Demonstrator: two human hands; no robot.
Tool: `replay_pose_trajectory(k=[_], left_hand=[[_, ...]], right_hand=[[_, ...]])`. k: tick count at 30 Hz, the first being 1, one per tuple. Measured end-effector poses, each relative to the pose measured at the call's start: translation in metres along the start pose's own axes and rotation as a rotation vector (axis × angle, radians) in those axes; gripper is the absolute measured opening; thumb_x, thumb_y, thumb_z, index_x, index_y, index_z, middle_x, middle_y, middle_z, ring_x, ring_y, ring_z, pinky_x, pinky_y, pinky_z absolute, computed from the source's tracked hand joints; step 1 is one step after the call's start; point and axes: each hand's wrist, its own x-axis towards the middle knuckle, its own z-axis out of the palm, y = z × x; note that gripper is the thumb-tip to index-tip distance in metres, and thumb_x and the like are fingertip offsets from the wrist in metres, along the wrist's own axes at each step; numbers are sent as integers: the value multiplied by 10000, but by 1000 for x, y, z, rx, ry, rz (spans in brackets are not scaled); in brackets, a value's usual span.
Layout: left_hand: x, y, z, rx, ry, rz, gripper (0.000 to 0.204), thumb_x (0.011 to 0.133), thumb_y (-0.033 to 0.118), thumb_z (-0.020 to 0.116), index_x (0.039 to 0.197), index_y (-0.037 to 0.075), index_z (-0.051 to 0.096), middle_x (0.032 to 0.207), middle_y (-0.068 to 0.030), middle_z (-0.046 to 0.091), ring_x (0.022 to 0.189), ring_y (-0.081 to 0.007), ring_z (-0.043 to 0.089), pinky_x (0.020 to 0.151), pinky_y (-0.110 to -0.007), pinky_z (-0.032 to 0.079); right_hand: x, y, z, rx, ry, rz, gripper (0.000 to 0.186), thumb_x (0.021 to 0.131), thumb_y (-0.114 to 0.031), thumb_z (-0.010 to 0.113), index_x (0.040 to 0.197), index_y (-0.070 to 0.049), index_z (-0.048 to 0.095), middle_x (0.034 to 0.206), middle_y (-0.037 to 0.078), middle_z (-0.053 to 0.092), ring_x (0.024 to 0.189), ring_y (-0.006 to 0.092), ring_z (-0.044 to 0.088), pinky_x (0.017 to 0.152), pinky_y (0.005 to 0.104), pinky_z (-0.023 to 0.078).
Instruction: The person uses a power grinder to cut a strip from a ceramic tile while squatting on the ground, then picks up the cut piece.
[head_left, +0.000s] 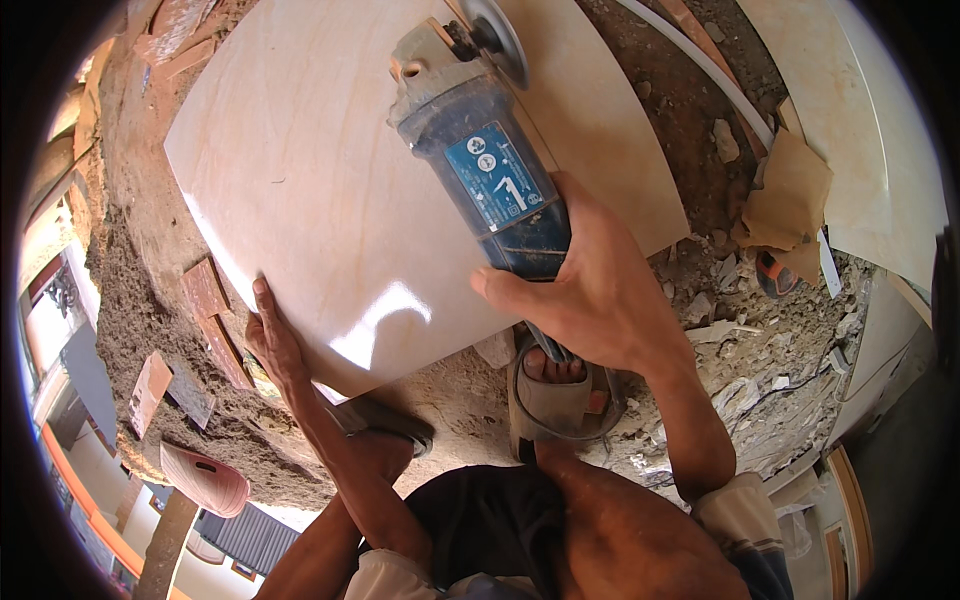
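Note:
My right hand (610, 285) is wrapped round the rear body of a blue-black angle grinder (430, 125), its thumb across the near side. The grinder's thin round disc (500, 40) stands on edge over the far part of a large glossy cream tile (290, 190); I cannot tell whether it touches the surface. A thin dark line runs along the tile beside the grinder. My left hand (278, 345) grips the tile's near left edge, one finger lying along the rim. The tile's far edge runs out of view.
Broken tile pieces (152, 390) and a pink plastic piece (205, 480) lie at left. Rubble, brown cardboard (788, 195) and an orange-black tool (775, 273) are at right, beside another large tile (850, 110). A dark cable (610, 425) loops around my sandalled foot (545, 400).

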Motion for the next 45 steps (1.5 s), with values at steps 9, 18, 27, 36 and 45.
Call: replay_pose_trajectory(k=[9,18,27,36,45], left_hand=[[0,-1,0,-6,-9,-22,785,920,765,668,807,-10,624,745,-127,661,656,-212,621,641,-396,552],[0,3,-4,5,-87,-85,841,943,763,613,1225,-29,642,1107,-208,684,1009,-301,639,891,-477,530],[-8,9,1,-45,-1,28,774,933,736,679,801,-27,672,711,-105,668,629,-179,613,596,-371,525],[-4,7,2,-51,2,21,755,925,735,691,789,-6,628,705,-101,647,625,-179,594,601,-370,524],[-3,3,0,-66,-14,17,736,925,737,689,770,21,614,685,-84,627,608,-173,573,599,-360,517]], right_hand=[[-8,1,-1,40,-33,73,606,794,-313,869,1200,37,587,933,111,671,802,189,658,755,361,557],[-18,10,0,20,22,-6,608,795,-310,873,1202,37,585,930,112,669,801,190,657,756,360,554],[-29,18,1,64,-8,20,572,821,-264,862,1204,39,565,865,91,683,665,174,700,650,342,575],[-38,22,-1,52,-4,20,611,802,-314,842,1204,59,574,963,208,723,868,319,745,806,428,577],[-49,27,-1,11,3,24,586,809,-257,861,1229,35,575,928,116,726,789,194,741,758,349,596]])
